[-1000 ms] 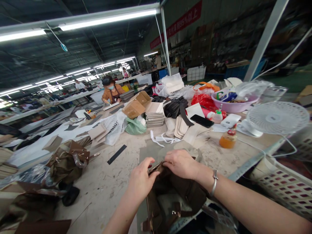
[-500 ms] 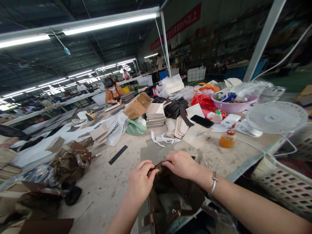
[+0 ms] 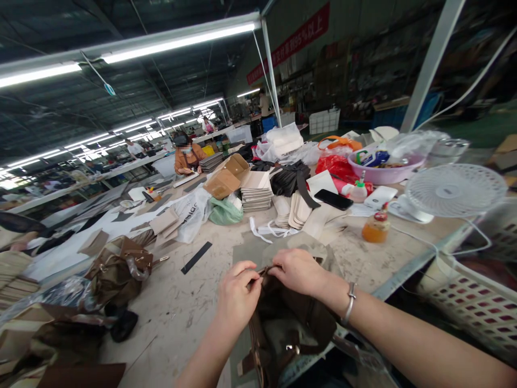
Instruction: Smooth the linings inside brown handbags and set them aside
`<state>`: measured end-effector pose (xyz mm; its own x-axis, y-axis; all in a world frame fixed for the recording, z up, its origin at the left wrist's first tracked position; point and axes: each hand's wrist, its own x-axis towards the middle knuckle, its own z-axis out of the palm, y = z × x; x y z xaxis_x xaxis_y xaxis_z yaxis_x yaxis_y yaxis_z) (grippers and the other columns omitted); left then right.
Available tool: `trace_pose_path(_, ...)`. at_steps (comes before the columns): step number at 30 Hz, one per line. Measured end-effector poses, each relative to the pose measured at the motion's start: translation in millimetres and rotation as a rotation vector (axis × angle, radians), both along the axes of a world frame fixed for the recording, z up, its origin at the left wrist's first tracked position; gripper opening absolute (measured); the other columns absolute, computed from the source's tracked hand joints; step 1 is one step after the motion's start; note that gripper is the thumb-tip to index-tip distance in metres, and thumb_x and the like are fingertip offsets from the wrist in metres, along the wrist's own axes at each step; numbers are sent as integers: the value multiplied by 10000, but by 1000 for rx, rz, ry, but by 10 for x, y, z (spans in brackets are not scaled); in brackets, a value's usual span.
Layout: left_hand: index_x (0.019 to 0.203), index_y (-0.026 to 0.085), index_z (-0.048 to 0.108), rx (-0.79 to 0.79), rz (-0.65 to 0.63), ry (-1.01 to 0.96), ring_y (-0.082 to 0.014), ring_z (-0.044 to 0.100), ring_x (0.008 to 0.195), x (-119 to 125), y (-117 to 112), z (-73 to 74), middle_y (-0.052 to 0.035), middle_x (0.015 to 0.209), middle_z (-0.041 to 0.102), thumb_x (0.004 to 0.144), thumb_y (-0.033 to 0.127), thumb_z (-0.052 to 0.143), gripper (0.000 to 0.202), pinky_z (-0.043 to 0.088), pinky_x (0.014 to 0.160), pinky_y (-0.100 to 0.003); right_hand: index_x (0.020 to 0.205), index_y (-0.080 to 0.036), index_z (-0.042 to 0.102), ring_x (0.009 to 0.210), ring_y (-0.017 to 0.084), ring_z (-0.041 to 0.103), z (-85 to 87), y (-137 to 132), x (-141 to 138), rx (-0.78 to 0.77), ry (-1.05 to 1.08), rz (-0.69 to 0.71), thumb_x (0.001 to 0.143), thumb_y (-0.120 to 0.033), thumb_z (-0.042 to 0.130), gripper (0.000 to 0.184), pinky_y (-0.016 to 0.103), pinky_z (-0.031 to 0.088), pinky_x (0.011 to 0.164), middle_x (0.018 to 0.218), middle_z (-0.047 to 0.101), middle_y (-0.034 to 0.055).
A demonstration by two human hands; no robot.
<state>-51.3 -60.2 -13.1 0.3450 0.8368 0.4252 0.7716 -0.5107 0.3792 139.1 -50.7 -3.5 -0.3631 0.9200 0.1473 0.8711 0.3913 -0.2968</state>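
A dark olive-brown bag [image 3: 291, 323] with brown trim lies at the front edge of the table, below both hands. My left hand [image 3: 239, 291] pinches the bag's upper edge between thumb and fingers. Close beside it, my right hand [image 3: 297, 269] grips the same edge, knuckles up, with a silver bangle on the wrist. The fingertips of the two hands almost meet. A metal clasp [image 3: 291, 349] shines on the bag's lower part. Grey-green sheet material [image 3: 242, 253] lies under the bag. The bag's inside is dark and mostly hidden.
More brown bags [image 3: 117, 269] lie at the left. A black strip [image 3: 196, 257] rests on the table. Further back are stacked beige panels [image 3: 256, 191], a phone [image 3: 333, 199], an orange glue bottle [image 3: 375, 226] and a white fan [image 3: 454, 191]. A co-worker [image 3: 188, 156] sits across the table.
My left hand has shifted slightly up and right, closer to my right hand along the bag's edge. My right hand stays nearly in place. The camera view has moved a little.
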Motion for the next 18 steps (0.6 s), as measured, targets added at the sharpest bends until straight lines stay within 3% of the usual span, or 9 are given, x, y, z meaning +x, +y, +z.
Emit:
trace_pose_path(4,689,198,656,-102,-86,-61,-150,624,863,-13,43,10,-28,944,649,746,96,574,143,506,774,-264,756,-206,680,748,164,617,0,-7,23,-1,4,3,859,-392,503,277,241,375,592,806,678,29)
trace_pose_path(7,754,195,648,-79,-75,-67,-149,631,852,-34,33,13,-29,912,669,776,123,568,110,510,782,-270,757,-204,682,747,168,620,10,-10,24,2,-2,9,861,-413,499,296,244,380,590,802,678,31)
trace_pose_path(13,800,217,674,74,-25,50,-181,649,855,-52,-27,-2,-32,909,702,801,234,618,58,450,956,-406,777,-196,685,757,176,620,29,-4,-21,-12,-8,14,859,-369,499,267,249,392,613,816,685,44)
trace_pose_path(18,795,233,694,34,-18,78,-178,644,848,-6,-9,10,-20,919,700,797,184,599,107,407,998,-441,781,-190,684,753,174,618,40,-20,-35,-6,-1,12,865,-352,485,270,247,390,616,818,683,52)
